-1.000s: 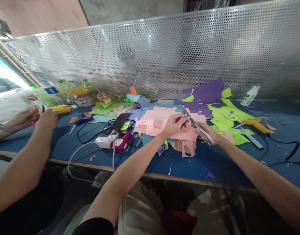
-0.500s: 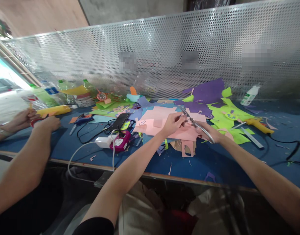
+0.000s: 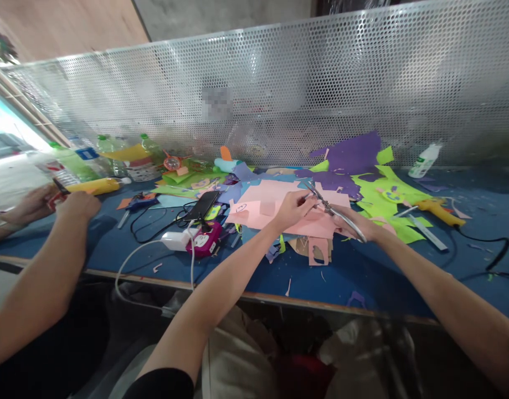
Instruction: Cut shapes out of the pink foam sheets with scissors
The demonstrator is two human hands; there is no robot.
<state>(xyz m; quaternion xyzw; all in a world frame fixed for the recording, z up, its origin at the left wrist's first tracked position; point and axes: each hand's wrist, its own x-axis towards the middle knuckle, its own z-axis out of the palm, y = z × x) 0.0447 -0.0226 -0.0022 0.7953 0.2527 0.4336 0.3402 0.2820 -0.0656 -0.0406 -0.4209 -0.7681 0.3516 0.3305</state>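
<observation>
My right hand (image 3: 356, 223) is closed around the handles of metal scissors (image 3: 328, 207), whose blades point up and to the left and look slightly parted. My left hand (image 3: 296, 207) is pinched beside the blades; what lies between its fingertips is too small to make out. Both hands are above sheets of pink paper (image 3: 254, 194), which lie on a spread of coloured scraps. A pink piece with a cut-out hole (image 3: 318, 252) lies below the hands, near the table's front edge.
On the blue table (image 3: 254, 277) are a yellow glue gun (image 3: 439, 211), a box cutter (image 3: 427, 233), a white bottle (image 3: 424, 160), a black phone (image 3: 203, 206) and a magenta power socket (image 3: 205, 239) with cables. At left, a co-worker's hands (image 3: 77, 204) hold scissors. A perforated metal screen (image 3: 254, 88) stands behind.
My hands stay nearly in place; the scissors' blades have shifted slightly. At left, the co-worker's scissors have turned so that their blades point upward.
</observation>
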